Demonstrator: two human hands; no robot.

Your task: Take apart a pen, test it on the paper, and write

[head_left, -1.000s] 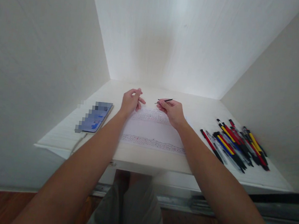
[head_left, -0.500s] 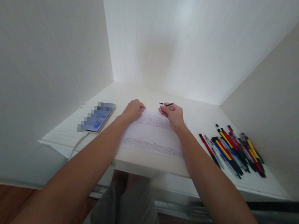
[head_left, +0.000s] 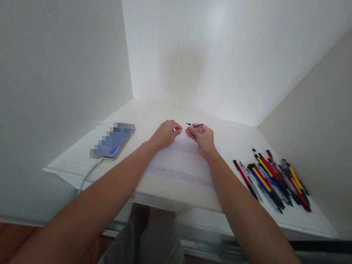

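Observation:
My right hand (head_left: 203,138) is closed in a pinch on a thin black pen part (head_left: 195,125), held just above the far edge of a white sheet (head_left: 181,162) with bands of small scribbles. My left hand (head_left: 165,133) rests on the sheet with its fingers curled, fingertips almost touching those of the right hand. Whether the left fingers grip anything is too small to tell.
A pile of several red, yellow, blue and black pens (head_left: 271,177) lies on the right of the white desk (head_left: 70,161). A phone (head_left: 111,144) with a cable lies at the left. White walls close in on three sides.
My left hand has shut its fingers and moved right, up to the right hand. The right hand has kept its pinch on the thin black part. The view has shifted slightly.

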